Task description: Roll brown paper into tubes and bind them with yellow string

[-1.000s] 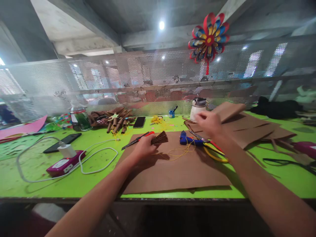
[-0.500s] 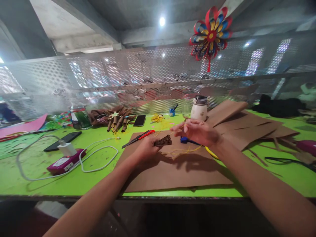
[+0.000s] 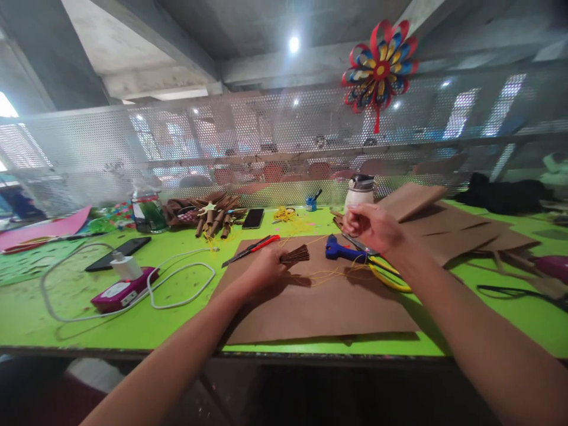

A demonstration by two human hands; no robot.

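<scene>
My left hand is closed round a folded brown paper fan, held low over a large brown paper sheet. Raised above a blue glue gun, my right hand is pinched on a thin yellow thread that trails across the sheet toward the fan. Yellow-handled scissors lie just right of the glue gun.
A red-handled cutter lies left of the fan. A pink device with white cable, two phones, rolled brown paper stars, a white jar and stacked brown paper sit on the green table. A perforated metal screen stands behind.
My right hand swung left toward the fan half a second ago and has since drawn back right and up with the thread. The left hand kept the fan almost still.
</scene>
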